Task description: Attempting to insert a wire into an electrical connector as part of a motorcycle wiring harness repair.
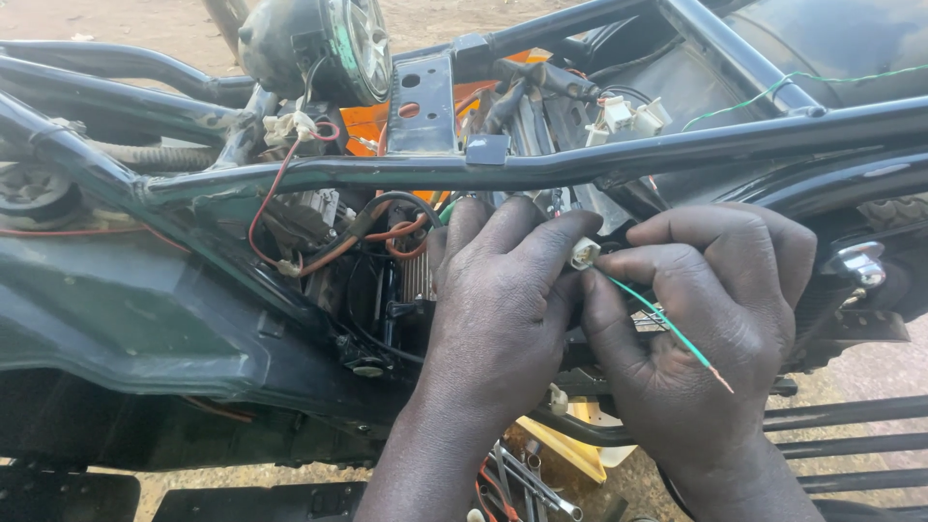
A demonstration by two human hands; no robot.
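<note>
My left hand pinches a small white plastic connector between thumb and fingertips, just below a black frame tube of a stripped motorcycle. My right hand sits beside it on the right, fingers curled, gripping a thin green wire near the connector. The wire runs down and right across my right hand and ends in a bare copper tip. Both hands touch at the connector.
Red and black cables hang in the open frame to the left. More white connectors sit above the tube. A round black horn or lamp is at top left. Tools lie on the ground below. Dark bodywork fills the left.
</note>
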